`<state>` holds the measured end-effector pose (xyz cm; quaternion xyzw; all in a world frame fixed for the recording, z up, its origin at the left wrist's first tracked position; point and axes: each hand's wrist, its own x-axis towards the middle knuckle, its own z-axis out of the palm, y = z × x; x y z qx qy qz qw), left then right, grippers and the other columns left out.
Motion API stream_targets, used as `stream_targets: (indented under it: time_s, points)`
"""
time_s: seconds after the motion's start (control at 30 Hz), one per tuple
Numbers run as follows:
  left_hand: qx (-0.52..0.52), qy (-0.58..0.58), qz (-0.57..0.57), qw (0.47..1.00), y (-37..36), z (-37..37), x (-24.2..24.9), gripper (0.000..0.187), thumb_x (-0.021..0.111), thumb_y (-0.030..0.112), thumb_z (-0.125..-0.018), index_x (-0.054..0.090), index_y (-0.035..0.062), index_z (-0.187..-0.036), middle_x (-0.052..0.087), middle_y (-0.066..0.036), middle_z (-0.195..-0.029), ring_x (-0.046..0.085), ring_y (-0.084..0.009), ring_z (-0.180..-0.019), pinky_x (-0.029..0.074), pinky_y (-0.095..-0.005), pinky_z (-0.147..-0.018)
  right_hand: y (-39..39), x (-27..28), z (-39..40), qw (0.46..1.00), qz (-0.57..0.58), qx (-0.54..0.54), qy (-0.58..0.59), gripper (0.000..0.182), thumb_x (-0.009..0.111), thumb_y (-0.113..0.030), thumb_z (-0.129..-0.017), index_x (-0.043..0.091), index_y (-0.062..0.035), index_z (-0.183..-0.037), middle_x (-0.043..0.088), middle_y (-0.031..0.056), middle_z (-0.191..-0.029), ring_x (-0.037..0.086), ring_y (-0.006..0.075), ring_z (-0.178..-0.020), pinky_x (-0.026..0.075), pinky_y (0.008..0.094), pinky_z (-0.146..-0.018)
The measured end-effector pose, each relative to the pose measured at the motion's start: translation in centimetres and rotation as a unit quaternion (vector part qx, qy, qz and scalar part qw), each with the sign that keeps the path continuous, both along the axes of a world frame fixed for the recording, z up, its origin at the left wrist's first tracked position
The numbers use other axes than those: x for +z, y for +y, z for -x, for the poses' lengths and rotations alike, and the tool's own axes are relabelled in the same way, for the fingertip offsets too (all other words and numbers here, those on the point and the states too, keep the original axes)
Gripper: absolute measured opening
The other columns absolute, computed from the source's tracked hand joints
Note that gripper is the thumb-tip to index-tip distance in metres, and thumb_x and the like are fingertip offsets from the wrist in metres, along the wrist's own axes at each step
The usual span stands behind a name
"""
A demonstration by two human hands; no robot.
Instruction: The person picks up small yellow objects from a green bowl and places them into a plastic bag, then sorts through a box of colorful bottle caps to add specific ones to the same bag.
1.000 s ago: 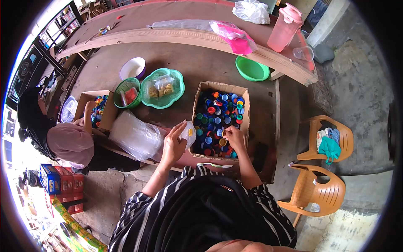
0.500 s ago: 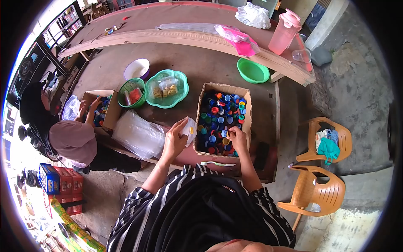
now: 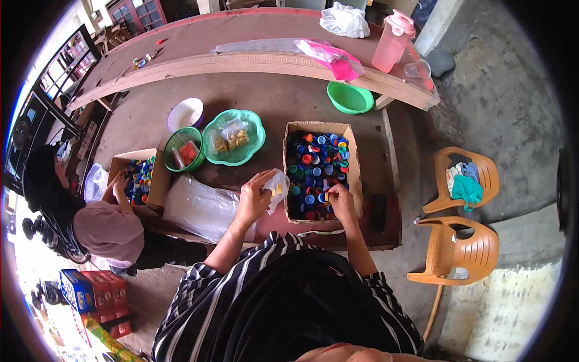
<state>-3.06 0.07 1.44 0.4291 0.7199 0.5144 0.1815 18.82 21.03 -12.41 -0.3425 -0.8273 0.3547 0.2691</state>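
Observation:
In my left hand (image 3: 256, 199) is a small clear plastic bag (image 3: 279, 183), gripped by its side, with yellow caps showing through it. An open cardboard box (image 3: 354, 154) stands in front of me, filled with loose plastic bottle caps (image 3: 315, 172), mostly blue with some red, green, orange and white. My right hand (image 3: 343, 205) reaches over the box's near right part. Its thumb and fingers are pinched on a yellow bottle cap (image 3: 327, 196), partly hidden by the fingertips. A toothbrush (image 3: 321, 233) lies at the table edge, below the box.
A stack of clear plastic bags (image 3: 202, 205) lies left of the box. Behind are a teal basket (image 3: 260, 130), a green basket (image 3: 167, 158) and a green basin (image 3: 351, 99). At left, a co-worker (image 3: 108, 232) reaches into another box of caps (image 3: 158, 178). Orange chairs (image 3: 467, 250) stand right.
My right hand has moved slightly and now pinches a yellow cap. More yellow shows in the bag. The co-worker's hands have come closer together, and the whole view has shifted a little.

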Motion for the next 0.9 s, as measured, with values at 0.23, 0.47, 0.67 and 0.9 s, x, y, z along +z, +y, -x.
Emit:
stream_targets:
  time_s: [0.23, 0.47, 0.67, 0.9]
  points:
    - [-0.033, 0.049, -0.039, 0.998, 0.9, 1.2, -0.5, 0.048, 0.049, -0.006, -0.072, 0.07, -0.0004, -0.114, 0.069, -0.017, -0.116, 0.07, -0.0309, -0.082, 0.054, -0.0343, -0.072, -2.2, 2.8, 1.0, 0.998, -0.051, -0.023, 0.041, 0.016, 0.067, 0.001, -0.084, 0.058, -0.0031, -0.095, 0.064, 0.0099, -0.083, 0.065, 0.0211, -0.071, 0.051, 0.0331, -0.064]
    - [-0.058, 0.032, -0.021, 0.998, 1.4, 0.9, -0.3, 0.047, 0.05, -0.007, -0.072, 0.069, -0.001, -0.115, 0.069, -0.017, -0.116, 0.071, -0.0297, -0.084, 0.054, -0.033, -0.071, -8.4, 13.5, 7.2, 0.974, -0.103, 0.056, 0.195, 0.021, 0.066, 0.005, -0.083, 0.06, -0.0029, -0.101, 0.064, 0.0109, -0.096, 0.065, 0.0258, -0.084, 0.051, 0.0349, -0.072]
    - [0.005, -0.037, -0.068, 0.997, 0.2, 2.8, 1.3, 0.051, 0.047, -0.014, -0.071, 0.068, -0.0021, -0.116, 0.068, -0.019, -0.118, 0.069, -0.0316, -0.097, 0.055, -0.032, -0.077, -6.1, 12.5, 8.3, 0.981, -0.091, 0.042, 0.164, 0.019, 0.068, 0.0, -0.084, 0.066, -0.0053, -0.103, 0.064, 0.0112, -0.097, 0.064, 0.0308, -0.091, 0.051, 0.0391, -0.079]
    - [-0.008, -0.08, -0.03, 0.996, -1.4, 2.6, 0.9, 0.049, 0.05, -0.012, -0.075, 0.067, -0.0002, -0.12, 0.066, -0.015, -0.118, 0.066, -0.0176, -0.068, 0.052, -0.028, -0.06, 6.1, -1.6, 1.1, 0.977, -0.132, -0.059, -0.155, 0.014, 0.056, -0.005, -0.093, 0.067, -0.0022, -0.102, 0.067, 0.0195, -0.094, 0.067, 0.037, -0.09, 0.053, 0.046, -0.076]
